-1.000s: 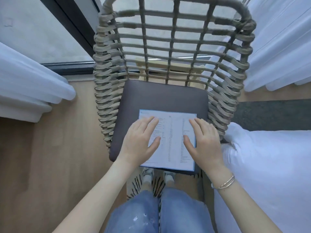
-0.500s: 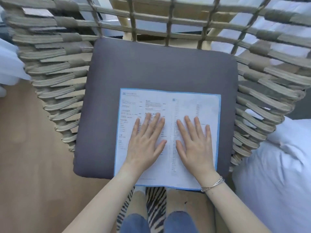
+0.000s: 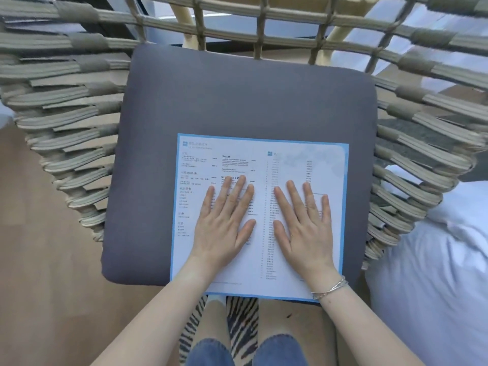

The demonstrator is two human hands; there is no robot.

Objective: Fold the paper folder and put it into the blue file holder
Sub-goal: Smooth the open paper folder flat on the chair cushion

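A single head-worn camera is looking steeply down from close above at the seat cushion of a woven chair. It is facing the chair back, taking in both forearms below.

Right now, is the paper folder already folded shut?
No, the paper folder lies open and flat on the grey seat cushion, with the left hand and right hand pressed palm-down on its printed pages.

Paper folder lies open on the chair cushion; left hand and right hand flat on it, side by side
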